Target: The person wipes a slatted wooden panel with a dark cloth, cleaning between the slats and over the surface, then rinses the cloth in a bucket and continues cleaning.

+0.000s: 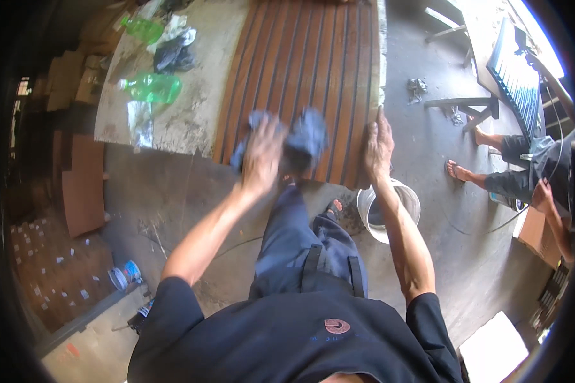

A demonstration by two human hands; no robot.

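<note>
A brown wooden panel (pixel 306 57) with dark lengthwise grooves lies on a pale, stained worktop (pixel 201 121) in front of me. On its near end my left hand (pixel 263 156) presses a bunched dark blue-grey rag (pixel 308 139). Hand and rag are both smeared by motion, and part of the rag bulges out to the right of the fingers. My right hand (pixel 379 147) rests against the panel's right edge near the corner, its fingers stretched out along that edge. The thumb's place there is hard to make out.
Green plastic bottles (pixel 156 88) and a dark crumpled cloth (pixel 174 54) lie left on the worktop. Below my right forearm stands a white bucket (pixel 410 199). At right, another person (pixel 546 172) sits by a slatted dark panel (pixel 516 76) and a stool (pixel 473 103).
</note>
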